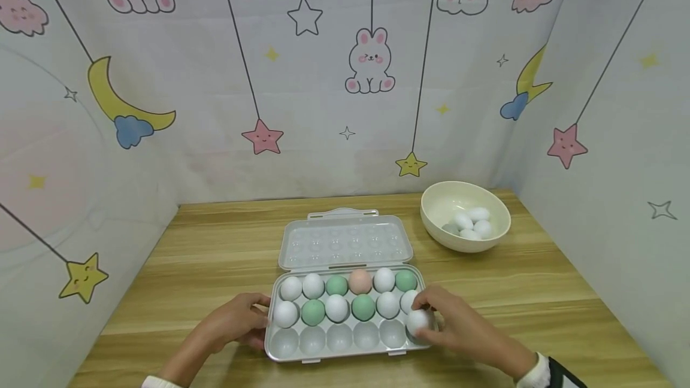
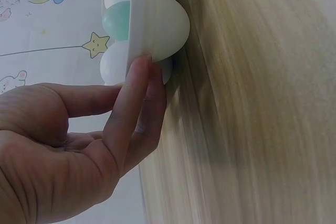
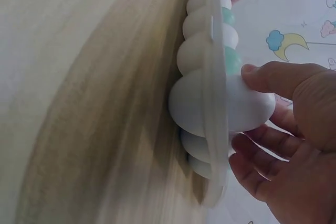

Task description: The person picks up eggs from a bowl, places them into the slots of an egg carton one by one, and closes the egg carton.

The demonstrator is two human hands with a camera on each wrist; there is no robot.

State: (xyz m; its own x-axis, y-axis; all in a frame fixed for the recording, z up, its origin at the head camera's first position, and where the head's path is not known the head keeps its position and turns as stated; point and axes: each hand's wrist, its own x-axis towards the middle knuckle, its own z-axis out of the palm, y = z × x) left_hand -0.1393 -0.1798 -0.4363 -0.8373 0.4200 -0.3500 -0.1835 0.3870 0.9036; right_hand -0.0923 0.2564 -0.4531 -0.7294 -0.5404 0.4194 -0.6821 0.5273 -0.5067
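White egg [image 1: 418, 323] held at front right of egg tray [image 1: 345, 354]

It is pinched by the right hand [image 1: 458, 322]; the tray's left edge is gripped by the left hand [image 1: 234, 319]. Both back rows are filled with green, white and peach eggs [image 1: 363, 307]. Behind the tray, its lid [image 1: 345, 241] is laid open; back right, more eggs [image 1: 483, 229] are heaped in a bowl [image 1: 438, 213].

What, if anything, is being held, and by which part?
The right hand holds a white egg by its sides; the left hand holds the tray by its left edge.
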